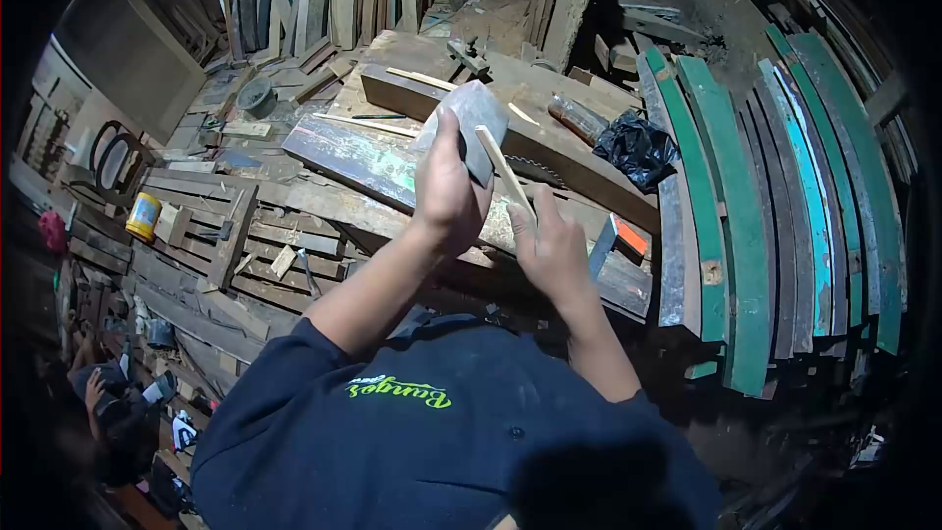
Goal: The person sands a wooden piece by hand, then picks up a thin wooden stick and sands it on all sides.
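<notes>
My left hand [451,182] is closed around a pale grey, flat-faced object [483,103], held up over the workbench. Its kind is not clear; it could be a block or a filled plastic bag. In my right hand [551,245] a thin, flat wooden stick [504,169] is pinched, its upper end touching or just in front of the grey object. Below both hands lie a paint-worn board [358,159] and a long brown timber [599,177]. An orange-and-blue item [628,238] sits just right of my right hand.
A black plastic bag [638,150] and a bottle [579,118] lie on the bench's right side. Green boards [726,206] are stacked at right. A metal tool [469,57] stands at the back. A yellow bucket [144,214] is at left; another person's hand [93,390] shows lower left.
</notes>
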{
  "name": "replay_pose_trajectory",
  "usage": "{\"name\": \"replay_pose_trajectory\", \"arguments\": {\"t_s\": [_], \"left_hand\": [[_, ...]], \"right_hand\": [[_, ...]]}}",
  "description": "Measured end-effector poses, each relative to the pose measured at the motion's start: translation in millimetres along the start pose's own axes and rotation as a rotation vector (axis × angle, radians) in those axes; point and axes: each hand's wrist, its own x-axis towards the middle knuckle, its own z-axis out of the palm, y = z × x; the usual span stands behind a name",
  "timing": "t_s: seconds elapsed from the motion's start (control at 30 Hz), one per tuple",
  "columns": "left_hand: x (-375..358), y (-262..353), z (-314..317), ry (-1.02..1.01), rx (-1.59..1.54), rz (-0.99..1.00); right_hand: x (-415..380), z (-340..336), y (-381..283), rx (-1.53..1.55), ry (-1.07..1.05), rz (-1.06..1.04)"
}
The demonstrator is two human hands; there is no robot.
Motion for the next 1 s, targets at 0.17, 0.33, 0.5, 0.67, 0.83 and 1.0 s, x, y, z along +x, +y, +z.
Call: {"name": "replay_pose_trajectory", "arguments": {"t_s": [0.17, 0.33, 0.5, 0.67, 0.83, 1.0], "left_hand": [[-12, -1, 5, 0.000, -0.067, -0.071], [2, 9, -2, 0.055, -0.062, -0.188], [0, -5, -6, 0.065, -0.038, -0.083], [9, 12, -5, 0.033, -0.108, -0.139], [23, 20, -15, 0.020, -0.155, -0.233], [5, 3, -10, 0.032, -0.134, -0.192]], "right_hand": [[4, 8, 5, 0.173, -0.016, 0.020], [-2, 12, 4, 0.030, -0.081, 0.043], [2, 11, 1, -0.041, -0.095, 0.070], [8, 8, 0, -0.092, -0.113, 0.035], [0, 12, -3, -0.070, -0.140, 0.078], [4, 2, -7, -0.084, -0.133, 0.089]]}}
